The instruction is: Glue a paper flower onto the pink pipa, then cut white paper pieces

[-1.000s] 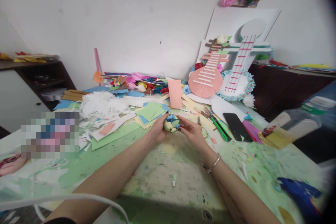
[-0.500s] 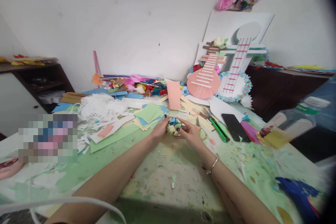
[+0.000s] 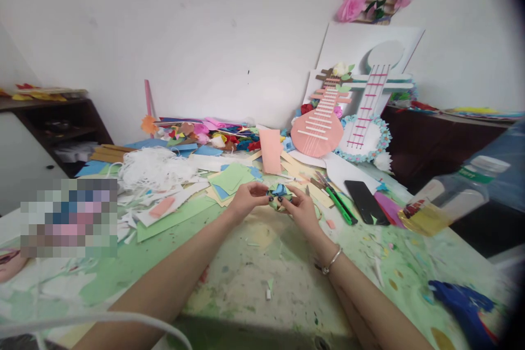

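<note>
Between my two hands, just above the table, is a small paper flower [image 3: 279, 191] with blue and pale green petals. My left hand [image 3: 249, 200] pinches its left side, thumb in front. On the other side my right hand [image 3: 302, 209] grips it with thumb and fingers, a silver bracelet at the wrist. The fingers cover parts of the flower. Behind my right hand a pair of scissors [image 3: 318, 211] is partly hidden. Green and blue paper sheets [image 3: 230, 179] lie beyond my left hand.
A green cutter [image 3: 341, 205], a black phone [image 3: 365, 202] and a plastic bottle [image 3: 455, 197] are at right. A blue glue gun [image 3: 463, 303] lies near the right edge. White paper strips [image 3: 151, 169] heap at left. Paper instruments [image 3: 318, 134] lean on the wall. A white cable [image 3: 102, 317] crosses the lower left.
The flower has been turned between my fingers, so its blue part faces up more. My left hand has shifted its grip, its thumb now at the front. The view has moved slightly.
</note>
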`<state>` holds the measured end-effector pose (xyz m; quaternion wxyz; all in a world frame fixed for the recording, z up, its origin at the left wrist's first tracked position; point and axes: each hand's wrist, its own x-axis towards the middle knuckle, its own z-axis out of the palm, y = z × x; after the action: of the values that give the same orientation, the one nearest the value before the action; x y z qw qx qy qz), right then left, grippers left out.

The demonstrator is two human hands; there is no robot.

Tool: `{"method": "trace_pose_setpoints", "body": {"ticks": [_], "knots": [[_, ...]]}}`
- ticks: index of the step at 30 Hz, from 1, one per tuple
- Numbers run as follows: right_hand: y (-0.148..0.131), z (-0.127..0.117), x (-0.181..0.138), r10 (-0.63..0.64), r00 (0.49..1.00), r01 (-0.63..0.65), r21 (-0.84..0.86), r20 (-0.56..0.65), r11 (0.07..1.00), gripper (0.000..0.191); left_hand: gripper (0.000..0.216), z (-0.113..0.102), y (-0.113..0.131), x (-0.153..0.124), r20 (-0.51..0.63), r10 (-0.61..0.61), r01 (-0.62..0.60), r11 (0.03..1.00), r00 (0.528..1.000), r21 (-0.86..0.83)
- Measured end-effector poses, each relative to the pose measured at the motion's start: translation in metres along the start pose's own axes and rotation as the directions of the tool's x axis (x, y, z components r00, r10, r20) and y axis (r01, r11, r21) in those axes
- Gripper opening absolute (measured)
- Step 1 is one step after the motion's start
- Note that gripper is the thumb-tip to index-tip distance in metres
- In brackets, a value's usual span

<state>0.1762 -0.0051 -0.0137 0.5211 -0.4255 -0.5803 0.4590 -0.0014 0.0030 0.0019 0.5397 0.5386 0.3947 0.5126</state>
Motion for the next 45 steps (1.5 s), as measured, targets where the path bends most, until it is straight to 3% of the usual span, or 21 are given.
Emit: {"method": "trace_pose_setpoints", "body": {"ticks": [5, 10, 13, 16, 20, 25, 32, 45], "knots": [[0.005, 0.0, -0.002, -0.126, 0.992, 0.12, -0.244, -0.008, 0.962, 0.047, 0.031, 0.003, -0.005, 0.0, -0.139, 0.112, -0.088, 0.981, 0.984, 0.171], [0.0, 0.006, -0.009, -0.22, 0.975, 0.169, -0.571, -0.022, 0.804, 0.048, 0.024, 0.005, -0.01, -0.002, -0.227, 0.163, -0.094, 0.953, 0.96, 0.29], [-0.002, 0.01, -0.012, -0.222, 0.974, 0.146, -0.658, -0.033, 0.738, 0.052, 0.023, 0.007, -0.011, -0.002, -0.276, 0.162, -0.072, 0.949, 0.947, 0.308], [0.001, 0.01, -0.011, -0.196, 0.979, 0.13, -0.583, -0.051, 0.802, 0.052, 0.023, 0.006, -0.009, -0.002, -0.262, 0.166, -0.087, 0.954, 0.951, 0.287], [0.006, 0.005, -0.003, -0.074, 0.997, 0.064, -0.21, -0.037, 0.976, 0.048, 0.023, 0.001, -0.003, 0.001, -0.119, 0.161, -0.142, 0.978, 0.98, 0.154], [-0.001, 0.001, 0.002, 0.053, 0.995, -0.064, 0.139, 0.085, 0.988, 0.051, 0.018, -0.007, 0.009, -0.001, 0.013, 0.229, -0.226, 0.945, 0.973, 0.238], [-0.005, 0.0, 0.0, 0.06, 0.99, -0.084, 0.188, 0.127, 0.979, 0.048, 0.02, -0.009, 0.011, -0.005, 0.117, 0.37, -0.38, 0.801, 0.922, 0.463], [-0.004, -0.002, 0.0, 0.149, 0.977, -0.174, 0.162, 0.155, 0.971, 0.037, 0.01, -0.016, 0.018, -0.005, 0.308, 0.35, -0.466, 0.649, 0.885, 0.601]]}}
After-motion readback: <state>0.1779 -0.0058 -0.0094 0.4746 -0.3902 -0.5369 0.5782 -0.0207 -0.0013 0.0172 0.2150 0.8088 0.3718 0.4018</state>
